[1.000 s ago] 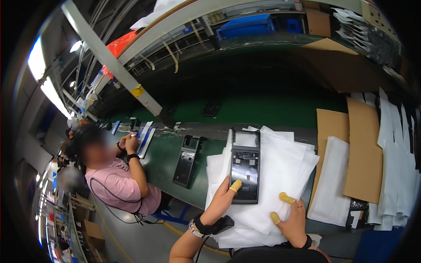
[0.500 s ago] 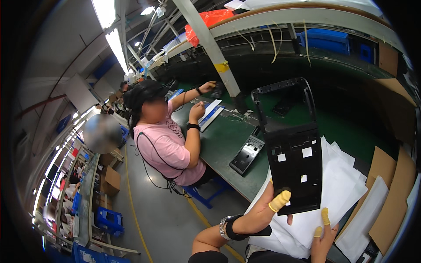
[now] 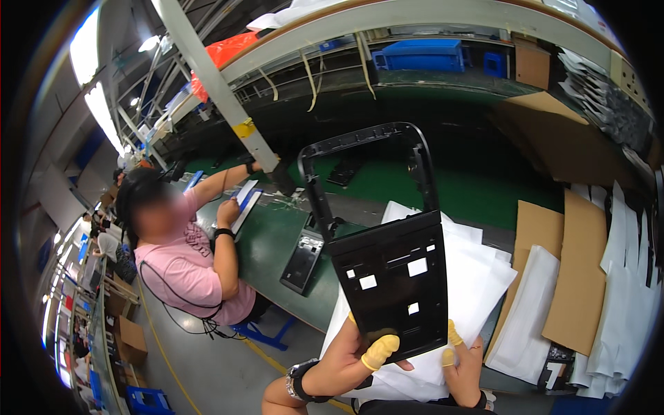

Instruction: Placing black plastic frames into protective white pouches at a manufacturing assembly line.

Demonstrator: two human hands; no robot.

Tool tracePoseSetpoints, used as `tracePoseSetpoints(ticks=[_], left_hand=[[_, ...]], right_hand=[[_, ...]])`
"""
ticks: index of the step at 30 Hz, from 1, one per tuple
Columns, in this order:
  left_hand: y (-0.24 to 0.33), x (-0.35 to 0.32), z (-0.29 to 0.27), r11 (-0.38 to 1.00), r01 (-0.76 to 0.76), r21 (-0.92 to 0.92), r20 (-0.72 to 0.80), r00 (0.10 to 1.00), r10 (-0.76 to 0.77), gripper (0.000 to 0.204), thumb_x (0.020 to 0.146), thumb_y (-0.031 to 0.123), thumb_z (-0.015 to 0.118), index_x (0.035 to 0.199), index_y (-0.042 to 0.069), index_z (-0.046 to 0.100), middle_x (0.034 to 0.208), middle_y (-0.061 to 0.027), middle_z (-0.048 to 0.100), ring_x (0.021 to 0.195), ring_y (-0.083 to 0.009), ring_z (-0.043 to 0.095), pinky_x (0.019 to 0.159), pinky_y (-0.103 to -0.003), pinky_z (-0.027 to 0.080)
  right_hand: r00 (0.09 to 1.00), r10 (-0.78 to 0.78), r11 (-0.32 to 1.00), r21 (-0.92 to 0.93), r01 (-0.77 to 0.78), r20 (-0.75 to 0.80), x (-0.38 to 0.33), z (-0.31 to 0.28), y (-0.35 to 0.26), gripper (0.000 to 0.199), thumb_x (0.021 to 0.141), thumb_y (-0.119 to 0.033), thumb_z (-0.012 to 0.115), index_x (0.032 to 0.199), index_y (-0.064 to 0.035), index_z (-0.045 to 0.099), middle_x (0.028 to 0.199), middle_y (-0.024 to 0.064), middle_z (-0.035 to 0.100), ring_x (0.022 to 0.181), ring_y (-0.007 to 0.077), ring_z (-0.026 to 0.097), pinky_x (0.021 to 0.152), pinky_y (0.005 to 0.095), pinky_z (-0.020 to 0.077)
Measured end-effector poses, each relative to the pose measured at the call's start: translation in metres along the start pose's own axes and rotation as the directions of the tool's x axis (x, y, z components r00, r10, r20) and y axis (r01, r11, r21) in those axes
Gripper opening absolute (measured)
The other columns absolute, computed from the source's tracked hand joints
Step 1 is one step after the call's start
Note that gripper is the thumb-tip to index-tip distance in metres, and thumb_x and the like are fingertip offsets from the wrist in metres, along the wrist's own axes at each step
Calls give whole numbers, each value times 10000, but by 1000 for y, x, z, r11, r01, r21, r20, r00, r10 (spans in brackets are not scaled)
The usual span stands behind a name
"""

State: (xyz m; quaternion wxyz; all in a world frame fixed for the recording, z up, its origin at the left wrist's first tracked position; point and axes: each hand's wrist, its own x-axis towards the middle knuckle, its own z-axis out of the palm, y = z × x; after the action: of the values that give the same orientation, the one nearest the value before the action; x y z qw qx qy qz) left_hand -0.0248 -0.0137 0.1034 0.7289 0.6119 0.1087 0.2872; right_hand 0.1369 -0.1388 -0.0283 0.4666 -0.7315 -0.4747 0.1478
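A black plastic housing panel (image 3: 370,297) with an open frame at its upper end and several cut-outs is held up tilted before me. My left hand (image 3: 353,353) grips its lower left corner, the yellow-cotted thumb lying on the face and the other fingers mostly hidden behind. Close beside its lower right corner is my right hand (image 3: 465,366), with yellow finger cots and its fingers apart; whether a fingertip touches the edge, I cannot tell. Beneath the panel lie loose white sheets (image 3: 477,273).
On the green workbench (image 3: 266,259) lies another dark housing (image 3: 303,261). A co-worker in pink (image 3: 187,263) sits at the left, reaching over the bench. A metal post (image 3: 221,104) rises beyond it. Cardboard pieces (image 3: 574,277) and white foam sheets (image 3: 626,277) stand at the right.
The view has turned right, so the surroundings sit further left. My left hand still holds the panel. My right hand has come nearer to its lower right corner.
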Motion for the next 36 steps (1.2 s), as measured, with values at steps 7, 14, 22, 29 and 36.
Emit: tracePoseSetpoints(ticks=[7, 14, 22, 29, 36], left_hand=[[-6, -1, 4, 998, -18, -60, 87, 996, 23, 487, 921, 19, 441, 1342, 51, 199, 1279, -173, 403, 993, -252, 578, 770, -403, 542], [-3, -4, 13, 995, 13, -97, 54, 999, -8, 492, 923, 23, 437, 1348, 45, 190, 1259, -172, 412, 1007, -265, 571, 764, -410, 545], [30, 31, 18, 944, 52, -326, -170, 979, -113, 505, 911, 306, 468, 1264, -46, 391, 1052, -168, 600, 795, -277, 647, 548, -334, 563], [18, 40, 15, 622, 128, -773, 65, 990, -123, 427, 981, 287, 333, 1264, -29, 375, 1077, -192, 586, 861, -296, 634, 632, -426, 571], [18, 40, 23, 597, 110, -795, 63, 993, -100, 468, 980, 300, 336, 1332, -1, 279, 1166, -215, 527, 924, -315, 618, 655, -458, 574]], right_hand=[[1000, 9, 999, -32, -8, 8, -6, -2, 6, 407, 810, -188, 524, 1198, -82, 584, 1065, 216, 488, 959, 354, 450, 866, 425, 361], [1000, 6, 1000, -24, -6, 10, -7, -2, 9, 402, 805, -189, 531, 1187, -76, 591, 1061, 212, 501, 953, 356, 463, 856, 427, 368], [995, -91, 995, 36, 93, -35, 2, 0, 9, 393, 816, -186, 532, 1189, -77, 590, 1032, 218, 522, 923, 355, 487, 831, 414, 393], [996, -84, 996, -21, 84, -26, -2, 2, 11, 392, 810, -185, 525, 1177, -65, 596, 1048, 222, 512, 939, 364, 491, 838, 418, 398], [993, -122, 992, -46, 121, -11, -5, 3, 20, 387, 805, -184, 523, 1162, -57, 602, 1047, 231, 514, 933, 371, 497, 839, 421, 399]])
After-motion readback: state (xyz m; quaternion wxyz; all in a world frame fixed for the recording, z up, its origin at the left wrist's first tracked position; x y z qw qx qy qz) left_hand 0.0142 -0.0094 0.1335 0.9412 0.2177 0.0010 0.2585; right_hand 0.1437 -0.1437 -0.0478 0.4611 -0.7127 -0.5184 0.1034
